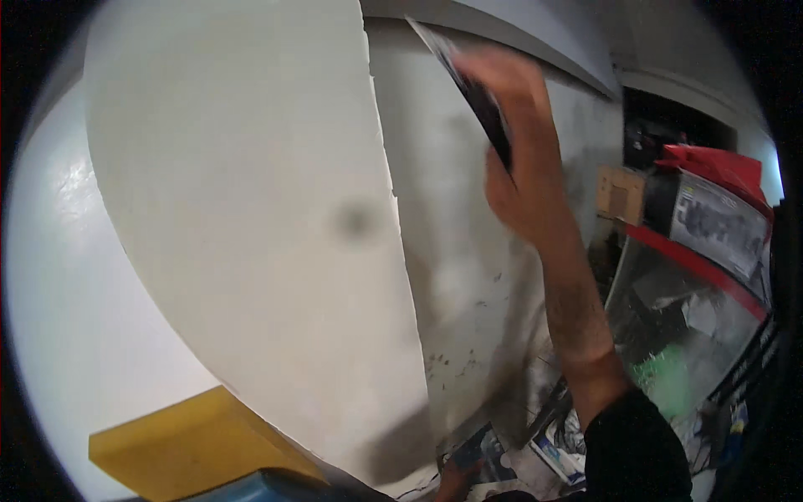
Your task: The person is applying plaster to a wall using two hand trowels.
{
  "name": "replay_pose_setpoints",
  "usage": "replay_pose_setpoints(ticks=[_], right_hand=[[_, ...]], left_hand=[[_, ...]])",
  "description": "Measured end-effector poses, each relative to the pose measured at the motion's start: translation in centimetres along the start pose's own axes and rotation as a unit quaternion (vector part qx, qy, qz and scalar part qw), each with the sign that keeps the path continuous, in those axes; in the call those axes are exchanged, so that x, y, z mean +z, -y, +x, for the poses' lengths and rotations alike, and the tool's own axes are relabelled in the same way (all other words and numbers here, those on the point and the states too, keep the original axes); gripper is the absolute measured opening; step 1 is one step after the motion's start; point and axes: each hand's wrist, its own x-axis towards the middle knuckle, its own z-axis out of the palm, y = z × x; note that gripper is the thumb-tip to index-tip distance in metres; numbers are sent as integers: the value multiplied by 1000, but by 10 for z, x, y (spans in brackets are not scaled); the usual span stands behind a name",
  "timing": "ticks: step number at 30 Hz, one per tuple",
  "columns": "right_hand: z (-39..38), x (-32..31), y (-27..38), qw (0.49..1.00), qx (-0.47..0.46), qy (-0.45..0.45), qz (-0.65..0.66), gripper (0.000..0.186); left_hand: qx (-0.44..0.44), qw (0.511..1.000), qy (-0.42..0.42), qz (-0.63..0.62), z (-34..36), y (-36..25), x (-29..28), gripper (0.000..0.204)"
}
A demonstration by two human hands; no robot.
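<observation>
The person's right hand (529, 142) holds a thin dark plate (478, 102) up in front of the bare wall (456, 217), right of the ragged edge of the white panel (268, 209). The fingers are bent over the plate's upper side, blurred, and the thumb lies near its lower end, so the plate is pinched between them. At the bottom edge, what looks like the left hand (453, 481) is cut off and dim; its fingers cannot be told.

The plate looks light and stiff, since it stays straight without support at its tip; its face may be slippery, and its thin rim probably wants care. The lower part, by the thumb, seems the best hold. Seen nearly edge-on, its long axis slants from lower right to upper left, the free tip pointing up and left.
</observation>
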Motion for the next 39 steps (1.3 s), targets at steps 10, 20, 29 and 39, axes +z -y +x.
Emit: replay_pose_setpoints(ticks=[10,20,29,39], right_hand=[[97,27,33,998,-4,62,-27,58],[55,36,51,982,28,93,-163,68],[-5,30,76,973,93,152,-150,69],[-84,28,116,959,170,176,-140,63]], left_hand=[[41,996,80,14,-4,29,-49,38],[-4,991,106,-83,-16,34,-66,31],[-44,985,88,-139,-31,24,-78,25],[-62,986,12,-156,-33,39,-72,44]])
